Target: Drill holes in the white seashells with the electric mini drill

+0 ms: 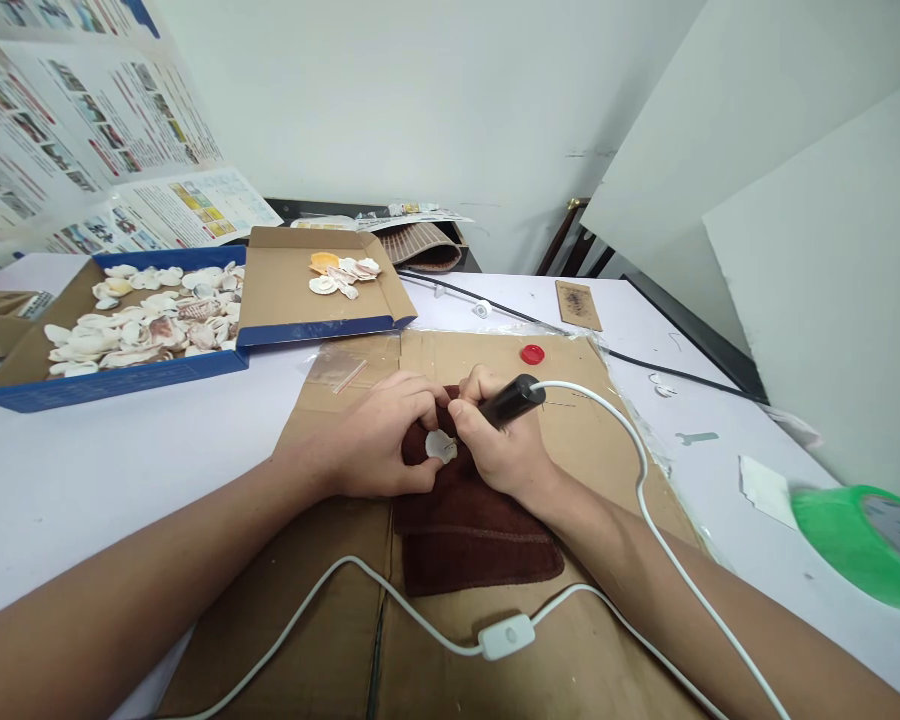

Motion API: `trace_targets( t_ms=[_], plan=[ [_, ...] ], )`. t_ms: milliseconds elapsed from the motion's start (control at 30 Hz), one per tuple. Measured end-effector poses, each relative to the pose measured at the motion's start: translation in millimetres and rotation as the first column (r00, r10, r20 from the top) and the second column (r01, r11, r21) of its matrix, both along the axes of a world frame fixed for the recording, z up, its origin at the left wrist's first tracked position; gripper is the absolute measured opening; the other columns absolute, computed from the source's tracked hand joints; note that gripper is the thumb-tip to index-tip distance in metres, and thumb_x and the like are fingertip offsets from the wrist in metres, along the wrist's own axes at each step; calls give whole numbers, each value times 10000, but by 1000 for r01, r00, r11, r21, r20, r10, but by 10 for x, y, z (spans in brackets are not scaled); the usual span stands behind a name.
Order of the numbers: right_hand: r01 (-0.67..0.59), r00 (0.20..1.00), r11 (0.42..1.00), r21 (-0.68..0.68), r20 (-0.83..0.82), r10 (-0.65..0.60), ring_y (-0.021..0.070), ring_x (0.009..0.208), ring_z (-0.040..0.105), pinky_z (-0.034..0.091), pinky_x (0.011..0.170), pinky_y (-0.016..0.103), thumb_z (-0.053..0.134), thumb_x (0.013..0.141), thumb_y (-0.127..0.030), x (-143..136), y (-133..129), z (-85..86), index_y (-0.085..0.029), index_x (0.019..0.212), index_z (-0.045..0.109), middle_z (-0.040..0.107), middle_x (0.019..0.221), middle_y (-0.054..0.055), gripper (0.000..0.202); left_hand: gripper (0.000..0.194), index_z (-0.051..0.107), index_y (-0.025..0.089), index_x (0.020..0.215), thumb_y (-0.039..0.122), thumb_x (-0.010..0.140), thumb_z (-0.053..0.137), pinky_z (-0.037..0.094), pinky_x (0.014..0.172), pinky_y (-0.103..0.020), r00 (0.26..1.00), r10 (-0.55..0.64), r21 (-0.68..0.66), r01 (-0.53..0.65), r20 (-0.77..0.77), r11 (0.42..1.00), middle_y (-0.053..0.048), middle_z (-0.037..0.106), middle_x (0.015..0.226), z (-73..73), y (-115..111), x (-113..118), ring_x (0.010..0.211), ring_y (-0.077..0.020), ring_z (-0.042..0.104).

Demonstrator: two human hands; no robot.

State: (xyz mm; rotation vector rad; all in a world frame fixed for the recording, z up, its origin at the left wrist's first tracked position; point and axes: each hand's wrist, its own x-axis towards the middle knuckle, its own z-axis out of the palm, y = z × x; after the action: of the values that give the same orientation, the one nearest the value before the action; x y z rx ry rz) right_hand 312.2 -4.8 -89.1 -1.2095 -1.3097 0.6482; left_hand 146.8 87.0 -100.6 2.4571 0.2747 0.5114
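Shell [438,444] is lying on brown cloth [480,562], the left hand [379,432] pinching its edges between thumb and fingers. The right hand [504,445] is gripping a black corded tool [511,401], its tip apparently meeting the shell's right side. Loose pinching or heavy pressing would be risking a skid, a cracked shell, or a nicked left thumb.

pass: between blue box [120,387] and left forearm [172,570] | block: white cable [643,465]
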Motion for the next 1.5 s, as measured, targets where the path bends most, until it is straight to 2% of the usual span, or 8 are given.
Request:
trace_targets(
  t_ms=[200,367,500,700,933,1500],
  plan=[
    [18,1000,1000,0,21,-18,113,544,378,347,522,285,616,807,-324,18,-11,-21,-267,635,368,389,580,-71,307,253,470,243,824,215,771,716,509,965,-445,1000,2,-4,-2,1,1000,-41,684,1048,-9,1,-5,1069,-272,628],
    [92,991,996,10,99,-92,118,530,395,356,528,295,624,792,-320,24,-42,-26,-261,626,404,422,568,-63,282,253,475,244,835,238,794,724,516,995,-459,1000,3,-41,-3,-2,999,-54,714,1158,-9,14,-16,1119,-279,627],
    [112,990,994,18,87,-113,115,512,387,345,512,291,627,805,-324,29,-50,-26,-262,623,412,426,547,-63,288,251,487,245,849,251,796,731,518,1000,-455,1000,4,-34,-5,-7,999,-49,714,1172,-9,24,-23,1129,-279,625],
    [92,994,996,8,62,-92,128,519,418,358,515,298,635,808,-339,46,-44,-24,-266,623,433,448,545,-57,283,221,503,242,859,261,801,715,511,1005,-461,1000,1,-30,-1,-4,1000,-58,715,1187,-1,22,-25,1146,-285,614],
    [115,992,993,23,46,-116,120,508,384,321,502,291,637,799,-339,57,-25,-12,-263,612,444,438,532,-59,280,235,491,242,848,253,803,721,501,1013,-456,1000,-5,-43,5,4,999,-51,710,1168,-6,23,-28,1153,-280,620],
    [105,991,992,68,80,-110,113,497,402,349,484,270,613,811,-332,53,-28,-14,-260,607,438,438,532,-55,278,226,490,245,863,271,815,710,506,1019,-467,1000,1,-34,-1,-15,999,-62,709,1207,-11,20,-34,1174,-292,605]
  ],
)
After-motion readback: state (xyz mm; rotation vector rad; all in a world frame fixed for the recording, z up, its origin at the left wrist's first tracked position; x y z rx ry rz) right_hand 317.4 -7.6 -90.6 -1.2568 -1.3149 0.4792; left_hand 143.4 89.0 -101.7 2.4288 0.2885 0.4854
